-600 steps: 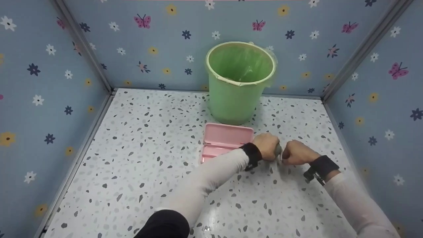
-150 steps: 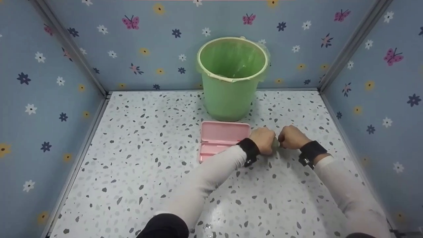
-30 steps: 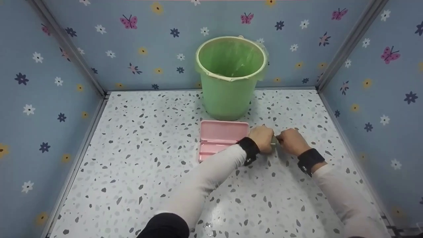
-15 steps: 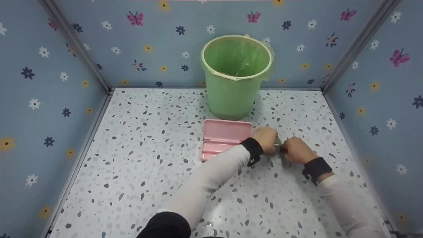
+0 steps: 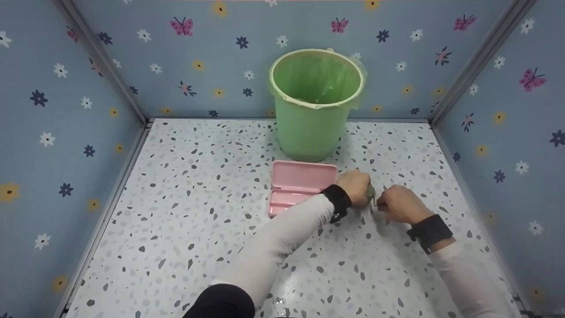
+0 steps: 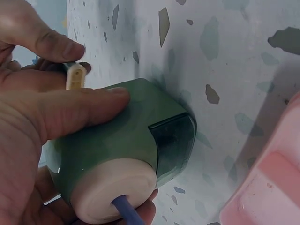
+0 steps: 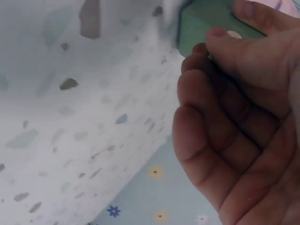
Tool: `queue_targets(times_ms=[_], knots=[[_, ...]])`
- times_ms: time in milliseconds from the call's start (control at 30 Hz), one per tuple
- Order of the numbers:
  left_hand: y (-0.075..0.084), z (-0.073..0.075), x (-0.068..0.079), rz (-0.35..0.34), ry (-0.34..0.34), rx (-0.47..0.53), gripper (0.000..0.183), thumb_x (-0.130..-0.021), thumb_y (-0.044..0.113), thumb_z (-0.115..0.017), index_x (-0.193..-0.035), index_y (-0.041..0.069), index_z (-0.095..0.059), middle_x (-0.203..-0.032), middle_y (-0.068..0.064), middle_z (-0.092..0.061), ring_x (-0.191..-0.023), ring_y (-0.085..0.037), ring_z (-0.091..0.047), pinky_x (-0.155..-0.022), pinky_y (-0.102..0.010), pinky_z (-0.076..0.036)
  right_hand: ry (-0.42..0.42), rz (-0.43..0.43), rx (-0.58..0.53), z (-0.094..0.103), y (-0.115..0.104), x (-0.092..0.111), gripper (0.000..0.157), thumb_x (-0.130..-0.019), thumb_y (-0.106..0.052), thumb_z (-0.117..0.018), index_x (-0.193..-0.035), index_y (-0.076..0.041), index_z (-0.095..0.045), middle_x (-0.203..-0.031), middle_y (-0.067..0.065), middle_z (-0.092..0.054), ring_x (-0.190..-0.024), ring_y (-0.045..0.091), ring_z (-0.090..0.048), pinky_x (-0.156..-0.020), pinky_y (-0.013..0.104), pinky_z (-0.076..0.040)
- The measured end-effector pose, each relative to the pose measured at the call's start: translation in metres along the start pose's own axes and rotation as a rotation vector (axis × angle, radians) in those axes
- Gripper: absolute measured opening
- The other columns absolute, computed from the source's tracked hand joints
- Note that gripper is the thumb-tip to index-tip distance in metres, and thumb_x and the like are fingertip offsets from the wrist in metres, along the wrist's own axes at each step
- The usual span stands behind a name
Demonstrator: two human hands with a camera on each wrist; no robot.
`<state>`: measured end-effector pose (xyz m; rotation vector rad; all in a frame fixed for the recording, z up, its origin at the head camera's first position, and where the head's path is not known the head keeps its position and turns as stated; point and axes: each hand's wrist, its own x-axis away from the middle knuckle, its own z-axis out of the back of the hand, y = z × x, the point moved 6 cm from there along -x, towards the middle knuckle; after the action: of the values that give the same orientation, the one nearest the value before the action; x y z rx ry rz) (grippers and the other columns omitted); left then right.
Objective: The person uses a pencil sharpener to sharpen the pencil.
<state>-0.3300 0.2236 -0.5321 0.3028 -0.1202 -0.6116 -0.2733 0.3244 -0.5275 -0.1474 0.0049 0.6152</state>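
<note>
My left hand (image 5: 354,187) grips a green crank pencil sharpener (image 6: 112,145), its thumb along the top and fingers wrapped beneath. A purple pencil (image 6: 127,211) is stuck in the sharpener's round cream front, and a dark see-through panel (image 6: 174,143) shows on one side. At the opposite end my right hand (image 5: 402,205) pinches the cream crank handle (image 6: 75,77) between thumb and fingers. In the right wrist view the other fingers (image 7: 190,133) are curled. Left of the sharpener lies an open pink pencil case (image 5: 304,174), partly hidden by my left forearm.
A green bin (image 5: 311,132) with a clear liner stands against the back wall, just behind the pencil case. Flower-patterned walls (image 5: 234,57) close off the back and both sides of the speckled white tabletop (image 5: 190,198).
My right hand has shifted around the sharpener's end, from higher a second ago to lower and further right now. The left hand keeps its grip on the sharpener; the pencil case stays put.
</note>
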Motion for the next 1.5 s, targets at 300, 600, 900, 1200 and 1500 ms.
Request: queue_targets(times_ms=[300, 600, 900, 1200, 1500], knots=[[0.002, 0.003, -0.001, -0.006, 0.016, -0.024, 0.019, -0.062, 0.029, -0.069, -0.074, 0.021, -0.057, -0.068, 0.003, -0.053, -0.058, -0.017, -0.049, -0.048, -0.034, -0.040, 0.067, 0.078, 0.105, 0.028, -0.005, -0.002, 0.023, -0.068, -0.009, -0.070, -0.055, -0.021, -0.055, -0.051, -0.010, -0.037, -0.043, 0.012, -0.035, -0.042, 0.032, -0.032], [0.006, -0.001, 0.000, -0.005, -0.008, -0.018, 0.018, -0.063, 0.029, -0.069, -0.074, 0.021, -0.056, -0.067, 0.003, -0.053, -0.057, -0.017, -0.050, -0.049, -0.034, -0.040, 0.035, 0.063, 0.124, 0.033, -0.003, -0.003, 0.018, -0.069, -0.009, -0.070, -0.058, -0.020, -0.061, -0.052, -0.012, -0.041, -0.045, 0.013, -0.040, -0.044, 0.035, -0.035], [0.007, -0.002, 0.000, -0.030, -0.003, -0.002, 0.017, -0.069, 0.035, -0.067, -0.070, 0.021, -0.058, -0.064, 0.004, -0.054, -0.054, -0.016, -0.050, -0.045, -0.034, -0.041, 0.060, 0.039, 0.149, 0.040, -0.002, -0.007, 0.023, -0.066, -0.009, -0.073, -0.055, -0.021, -0.057, -0.051, -0.011, -0.040, -0.044, 0.013, -0.037, -0.042, 0.033, -0.034], [0.003, -0.005, -0.005, -0.022, -0.007, -0.038, 0.015, -0.070, 0.033, -0.066, -0.071, 0.021, -0.056, -0.065, 0.003, -0.053, -0.055, -0.016, -0.049, -0.046, -0.034, -0.040, 0.056, 0.004, 0.157, 0.044, 0.001, -0.013, 0.021, -0.066, -0.009, -0.074, -0.057, -0.023, -0.060, -0.052, -0.011, -0.044, -0.044, 0.013, -0.040, -0.041, 0.036, -0.035], [0.005, -0.004, -0.003, -0.034, -0.009, -0.029, 0.012, -0.070, 0.029, -0.064, -0.072, 0.021, -0.056, -0.066, 0.003, -0.053, -0.056, -0.016, -0.049, -0.047, -0.033, -0.040, 0.110, -0.041, 0.136, 0.046, 0.016, -0.022, 0.015, -0.069, -0.010, -0.073, -0.062, -0.020, -0.064, -0.054, -0.009, -0.049, -0.047, 0.016, -0.046, -0.042, 0.039, -0.037]])
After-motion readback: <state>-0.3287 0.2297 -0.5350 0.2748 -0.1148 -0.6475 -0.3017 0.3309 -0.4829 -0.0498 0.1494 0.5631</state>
